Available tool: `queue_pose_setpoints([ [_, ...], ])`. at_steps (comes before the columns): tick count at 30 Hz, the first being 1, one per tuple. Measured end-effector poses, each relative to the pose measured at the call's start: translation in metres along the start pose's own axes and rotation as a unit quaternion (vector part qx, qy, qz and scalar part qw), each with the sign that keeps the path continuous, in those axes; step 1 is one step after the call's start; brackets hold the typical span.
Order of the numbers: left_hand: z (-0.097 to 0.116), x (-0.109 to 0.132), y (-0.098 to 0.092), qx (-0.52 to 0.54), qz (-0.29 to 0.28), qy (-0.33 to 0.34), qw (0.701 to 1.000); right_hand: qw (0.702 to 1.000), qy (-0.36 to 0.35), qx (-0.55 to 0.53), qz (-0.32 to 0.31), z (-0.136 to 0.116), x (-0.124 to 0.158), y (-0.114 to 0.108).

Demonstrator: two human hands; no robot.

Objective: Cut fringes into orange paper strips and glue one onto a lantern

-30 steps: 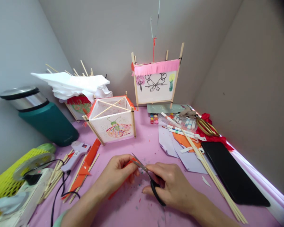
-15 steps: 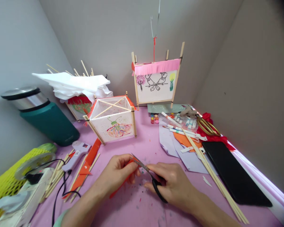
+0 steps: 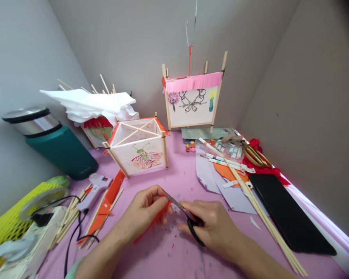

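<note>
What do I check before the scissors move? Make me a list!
1. Scissors held in the right hand: ok.
2. Orange paper held in the left hand: ok.
3. Left fingers well away from the blades: not ok, the blades are right beside them.
4. Box with the bug drawing standing clear of the scissors: ok.
5. Glue gun cool: cannot tell.

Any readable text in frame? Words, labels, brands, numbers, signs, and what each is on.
None legible.
Teal bottle: faint marking near the base, too small to read.
Glue gun: small label, too blurred to read.
Scissors, orange strip: no lettering visible.
</note>
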State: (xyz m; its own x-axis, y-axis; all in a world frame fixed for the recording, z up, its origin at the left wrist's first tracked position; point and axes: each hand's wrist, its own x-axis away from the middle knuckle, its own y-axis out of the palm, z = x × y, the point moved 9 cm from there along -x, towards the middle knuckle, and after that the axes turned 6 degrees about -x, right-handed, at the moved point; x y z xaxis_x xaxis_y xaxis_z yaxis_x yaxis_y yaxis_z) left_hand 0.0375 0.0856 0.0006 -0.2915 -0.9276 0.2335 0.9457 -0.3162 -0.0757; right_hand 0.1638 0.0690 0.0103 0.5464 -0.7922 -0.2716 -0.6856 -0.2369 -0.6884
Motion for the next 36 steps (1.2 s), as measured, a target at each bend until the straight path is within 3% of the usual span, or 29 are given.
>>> queue_pose_setpoints([
  [11,-0.005,-0.001,0.007,-0.024,-0.025,0.016,0.999,0.999,0.033,-0.008,-0.016,0.0,-0.001,0.003],
  [20,-0.006,0.0,0.012,-0.023,-0.042,0.012,0.999,0.998,0.031,-0.05,-0.005,-0.006,-0.001,0.001],
  [36,-0.004,0.001,0.011,-0.012,-0.044,0.002,0.999,1.0,0.008,-0.008,0.006,-0.004,-0.001,0.002],
])
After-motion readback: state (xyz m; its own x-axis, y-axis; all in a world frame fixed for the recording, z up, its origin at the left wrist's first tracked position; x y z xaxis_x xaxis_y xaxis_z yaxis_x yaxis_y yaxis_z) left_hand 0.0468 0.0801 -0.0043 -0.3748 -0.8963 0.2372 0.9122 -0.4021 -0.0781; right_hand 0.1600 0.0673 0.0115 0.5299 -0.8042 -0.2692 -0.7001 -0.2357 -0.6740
